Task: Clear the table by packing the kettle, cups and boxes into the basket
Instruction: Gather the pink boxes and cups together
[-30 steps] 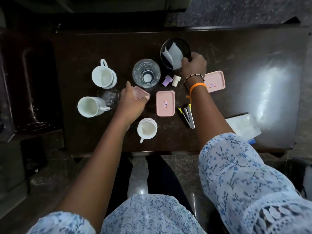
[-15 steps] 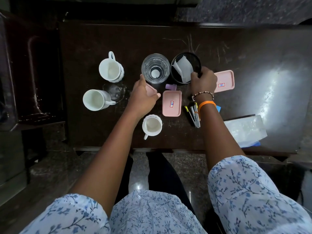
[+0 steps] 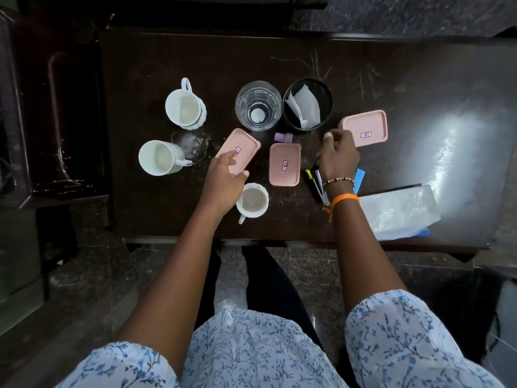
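Three white cups stand on the dark table (image 3: 419, 79): one far left (image 3: 185, 109), one left (image 3: 159, 157), one near the front edge (image 3: 253, 201). Three pink lidded boxes lie in a row. My left hand (image 3: 223, 177) grips the near end of the left box (image 3: 240, 147), which lies slanted, with my index finger on its lid. The middle box (image 3: 284, 164) and the right box (image 3: 365, 127) lie flat. My right hand (image 3: 338, 156) hovers between them, fingers curled around a small pale cap (image 3: 327, 134).
A clear glass tumbler (image 3: 258, 106) and a black round pot (image 3: 324, 93) holding white paper stand behind the boxes. A purple cap (image 3: 283, 137), a stapler (image 3: 320, 189), a blue card (image 3: 360, 175) and a clear plastic bag (image 3: 397, 211) lie nearby. A wet patch (image 3: 193, 142) sits between the left cups.
My right hand has let go of the black pot's rim and drawn back toward me. My left hand has slid back along the left pink box, which now shows more and lies slanted.
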The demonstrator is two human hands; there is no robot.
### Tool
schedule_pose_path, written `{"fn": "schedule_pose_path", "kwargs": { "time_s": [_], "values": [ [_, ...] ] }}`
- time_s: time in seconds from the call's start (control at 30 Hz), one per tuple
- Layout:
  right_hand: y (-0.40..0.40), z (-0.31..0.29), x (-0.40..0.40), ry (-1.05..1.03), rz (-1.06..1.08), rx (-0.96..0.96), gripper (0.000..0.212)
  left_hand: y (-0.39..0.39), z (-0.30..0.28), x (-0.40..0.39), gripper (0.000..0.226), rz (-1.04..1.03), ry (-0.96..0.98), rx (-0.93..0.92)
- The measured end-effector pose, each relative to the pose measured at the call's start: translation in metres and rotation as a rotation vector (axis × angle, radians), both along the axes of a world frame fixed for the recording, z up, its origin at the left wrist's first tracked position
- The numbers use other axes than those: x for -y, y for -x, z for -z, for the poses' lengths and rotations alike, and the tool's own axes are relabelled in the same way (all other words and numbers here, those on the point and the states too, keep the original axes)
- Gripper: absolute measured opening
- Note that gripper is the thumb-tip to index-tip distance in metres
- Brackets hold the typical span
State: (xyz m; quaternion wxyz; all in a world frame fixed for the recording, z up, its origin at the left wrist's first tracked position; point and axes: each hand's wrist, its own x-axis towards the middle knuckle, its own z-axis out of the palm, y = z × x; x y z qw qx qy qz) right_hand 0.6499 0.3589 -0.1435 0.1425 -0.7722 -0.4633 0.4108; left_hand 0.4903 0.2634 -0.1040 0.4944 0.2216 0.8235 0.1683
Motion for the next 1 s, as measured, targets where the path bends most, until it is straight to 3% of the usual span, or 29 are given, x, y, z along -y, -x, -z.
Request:
{"fn": "schedule_pose_path", "kwargs": {
  "time_s": [0.3,0.47,0.6,0.77,1.0],
  "values": [
    [0.017,-0.007,0.09,0.137,-0.152,0.016,0.018,-0.005,0.017,0.074,0.038,-0.062,0.138,0.061],
    [0.039,-0.006,0.13,0.322,-0.252,0.043,0.028,0.018,0.012,0.092,0.032,-0.665,0.138,0.27],
    [0.056,0.001,0.137,0.394,-0.251,0.093,0.034,0.06,0.016,0.101,0.045,-0.954,0.005,0.405],
    [0.065,0.012,0.134,0.377,-0.262,0.218,0.031,0.108,0.028,0.096,0.056,-0.846,-0.025,0.457],
    [0.087,0.011,0.154,0.274,-0.277,0.227,0.03,0.137,0.046,0.071,0.038,-0.607,0.064,0.344]
  ]
}}
